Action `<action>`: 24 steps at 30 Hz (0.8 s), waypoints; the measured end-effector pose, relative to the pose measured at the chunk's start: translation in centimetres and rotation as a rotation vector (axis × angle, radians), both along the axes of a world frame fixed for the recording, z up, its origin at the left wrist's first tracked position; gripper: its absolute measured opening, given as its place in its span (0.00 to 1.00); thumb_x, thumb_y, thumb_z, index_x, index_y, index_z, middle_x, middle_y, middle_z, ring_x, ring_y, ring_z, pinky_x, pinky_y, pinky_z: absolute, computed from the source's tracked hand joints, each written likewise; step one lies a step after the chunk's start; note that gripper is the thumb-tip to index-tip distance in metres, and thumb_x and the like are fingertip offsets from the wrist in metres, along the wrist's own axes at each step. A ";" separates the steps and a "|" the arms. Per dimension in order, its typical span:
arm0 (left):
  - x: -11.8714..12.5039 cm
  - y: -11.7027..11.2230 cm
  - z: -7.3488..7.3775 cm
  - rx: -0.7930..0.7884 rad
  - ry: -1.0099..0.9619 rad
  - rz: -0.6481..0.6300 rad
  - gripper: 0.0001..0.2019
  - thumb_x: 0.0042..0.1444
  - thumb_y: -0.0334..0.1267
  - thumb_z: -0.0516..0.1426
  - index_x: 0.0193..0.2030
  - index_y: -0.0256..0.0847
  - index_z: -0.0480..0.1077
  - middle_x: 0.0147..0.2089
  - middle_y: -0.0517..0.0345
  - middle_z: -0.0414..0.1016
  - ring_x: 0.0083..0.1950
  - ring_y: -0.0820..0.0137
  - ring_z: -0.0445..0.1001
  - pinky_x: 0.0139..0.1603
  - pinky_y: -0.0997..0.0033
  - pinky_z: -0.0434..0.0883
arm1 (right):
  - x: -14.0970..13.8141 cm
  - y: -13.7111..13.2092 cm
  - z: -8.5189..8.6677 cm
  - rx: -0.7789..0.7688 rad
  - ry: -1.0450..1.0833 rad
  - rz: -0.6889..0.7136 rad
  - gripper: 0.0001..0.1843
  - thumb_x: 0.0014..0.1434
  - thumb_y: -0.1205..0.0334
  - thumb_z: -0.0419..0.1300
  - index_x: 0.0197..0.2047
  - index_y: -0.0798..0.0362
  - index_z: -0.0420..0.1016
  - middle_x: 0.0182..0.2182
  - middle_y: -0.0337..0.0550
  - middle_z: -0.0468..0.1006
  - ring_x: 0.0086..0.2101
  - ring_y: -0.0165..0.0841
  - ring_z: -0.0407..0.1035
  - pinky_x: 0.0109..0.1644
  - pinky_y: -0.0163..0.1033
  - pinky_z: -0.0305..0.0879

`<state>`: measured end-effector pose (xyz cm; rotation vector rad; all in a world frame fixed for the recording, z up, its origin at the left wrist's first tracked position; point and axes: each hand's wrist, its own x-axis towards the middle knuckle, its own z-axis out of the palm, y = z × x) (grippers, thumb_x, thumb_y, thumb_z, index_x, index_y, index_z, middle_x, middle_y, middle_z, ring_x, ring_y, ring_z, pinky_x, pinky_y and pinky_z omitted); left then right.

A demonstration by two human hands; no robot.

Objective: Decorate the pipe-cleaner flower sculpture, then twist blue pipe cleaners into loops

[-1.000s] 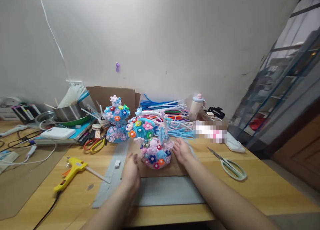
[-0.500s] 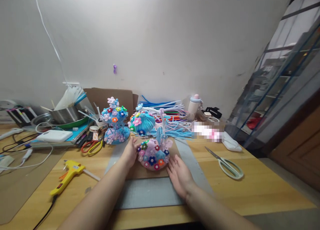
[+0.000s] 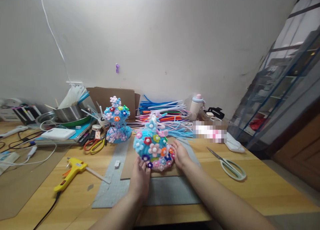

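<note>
Between my hands stands a pipe-cleaner ornament (image 3: 153, 148) covered in small flowers with white bead centres. Its light blue dome faces me, and the pink, flower-covered base shows below and to the right. My left hand (image 3: 140, 176) curls its fingers against the near left of the base. On the right side, my right hand (image 3: 181, 156) has its fingers bent around the base's edge. The ornament rests on a cardboard piece (image 3: 128, 163) over a grey mat (image 3: 107, 195). A matching blue and pink flower ornament (image 3: 117, 118) stands farther back on the left.
A yellow glue gun (image 3: 72, 173) with a glue stick lies left, its cord running forward. Scissors (image 3: 228, 165) lie right. Behind are coloured pipe cleaners (image 3: 162, 107), a bottle (image 3: 196, 108), red and yellow-handled tools (image 3: 95, 145) and a metal pot (image 3: 70, 113). A small white block (image 3: 117, 164) lies on the mat.
The ornament has turned, bringing its blue dome from the back left to the front. My left hand has come nearer and right; my right hand has moved farther back along the base.
</note>
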<state>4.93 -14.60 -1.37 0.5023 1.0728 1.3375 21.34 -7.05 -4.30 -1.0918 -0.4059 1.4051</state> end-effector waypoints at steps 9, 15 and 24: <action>-0.7 -0.6 0.0 0.048 0.147 0.158 0.15 0.60 0.38 0.47 0.54 0.47 0.58 0.61 0.50 0.60 0.64 0.63 0.57 0.63 0.58 0.55 | 2.2 0.9 -1.6 0.136 -0.133 -0.065 0.13 0.56 0.54 0.52 0.41 0.50 0.71 0.38 0.44 0.78 0.42 0.35 0.72 0.46 0.41 0.68; -5.1 4.7 8.8 0.630 0.620 0.259 0.17 0.56 0.37 0.54 0.53 0.46 0.65 0.57 0.57 0.65 0.61 0.64 0.59 0.63 0.65 0.53 | 3.6 0.5 -1.5 0.222 -0.344 -0.239 0.11 0.52 0.54 0.55 0.37 0.49 0.70 0.35 0.37 0.74 0.38 0.31 0.69 0.40 0.34 0.66; -7.4 8.2 14.4 0.792 0.813 -0.199 0.14 0.50 0.43 0.59 0.42 0.41 0.74 0.44 0.53 0.75 0.47 0.63 0.70 0.50 0.66 0.66 | 2.9 1.5 5.5 0.574 -0.644 -0.089 0.10 0.51 0.55 0.58 0.34 0.52 0.73 0.32 0.41 0.75 0.36 0.36 0.67 0.41 0.39 0.63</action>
